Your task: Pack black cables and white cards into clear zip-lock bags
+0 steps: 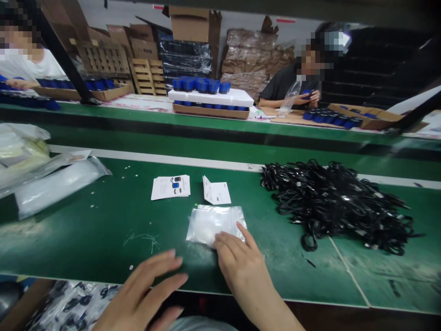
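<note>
Nearest the camera, the left hand [141, 292] is open with its fingers loosely spread, at the front edge of a green bench mat [103, 234]; whether it touches the mat cannot be told. The right hand [241, 264] is also spread, its fingertips resting on the lower edge of a clear zip bag [213, 225] without pinching it. Something whitish lies inside the bag, too blurred to name. Just beyond the bag, a printed leaflet [170, 187] and a folded leaflet [216, 191] lie side by side, slightly apart. To the right sits a large heap of black cables [334, 204], and to the left lie bigger plastic bags [58, 179]. Below the bench at lower left are bagged black cables [69, 308]. Across the line, a co-worker [282, 85] holds a small blue item near a plastic bottle [289, 99]. Blue-topped items stand on a white foam sheet [210, 96], with wooden pallets [146, 76] and cardboard boxes [189, 23] behind.
</note>
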A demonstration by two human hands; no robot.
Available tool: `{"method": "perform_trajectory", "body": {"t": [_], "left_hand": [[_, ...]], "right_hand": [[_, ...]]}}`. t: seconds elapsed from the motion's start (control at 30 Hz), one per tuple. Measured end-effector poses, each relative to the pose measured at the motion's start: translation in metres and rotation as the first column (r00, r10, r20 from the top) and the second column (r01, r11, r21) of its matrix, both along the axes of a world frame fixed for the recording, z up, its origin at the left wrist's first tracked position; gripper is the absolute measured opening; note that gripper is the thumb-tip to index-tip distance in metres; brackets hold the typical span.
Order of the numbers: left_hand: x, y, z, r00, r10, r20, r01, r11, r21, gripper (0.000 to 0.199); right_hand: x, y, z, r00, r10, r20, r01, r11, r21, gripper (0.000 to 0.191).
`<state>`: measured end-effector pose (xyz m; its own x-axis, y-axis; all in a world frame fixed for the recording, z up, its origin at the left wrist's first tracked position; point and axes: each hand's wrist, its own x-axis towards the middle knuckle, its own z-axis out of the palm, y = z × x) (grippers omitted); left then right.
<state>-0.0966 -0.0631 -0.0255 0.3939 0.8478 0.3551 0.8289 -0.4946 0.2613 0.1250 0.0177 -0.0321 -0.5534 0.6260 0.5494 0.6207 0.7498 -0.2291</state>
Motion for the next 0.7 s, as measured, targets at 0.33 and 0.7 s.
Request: {"method": "perform_trajectory", "body": {"t": [0.33, 0.7], "left_hand": [[0.035, 0.049, 0.010, 0.994, -0.086, 0.070, 0.066, 0.966, 0.250, 0.021], [0.031, 0.035, 0.018, 0.981, -0.181, -0.064, 0.185, 0.981, 0.063, 0.031]], "right_hand": [[0.025, -0.017, 0.016, 0.755, -0.427, -0.497, -0.029, 0.737, -0.676, 0.023], [0.012, -0.010, 0.007, 0.473, -0.618, -0.628, -0.605, 0.291, -0.741, 0.046]]}}
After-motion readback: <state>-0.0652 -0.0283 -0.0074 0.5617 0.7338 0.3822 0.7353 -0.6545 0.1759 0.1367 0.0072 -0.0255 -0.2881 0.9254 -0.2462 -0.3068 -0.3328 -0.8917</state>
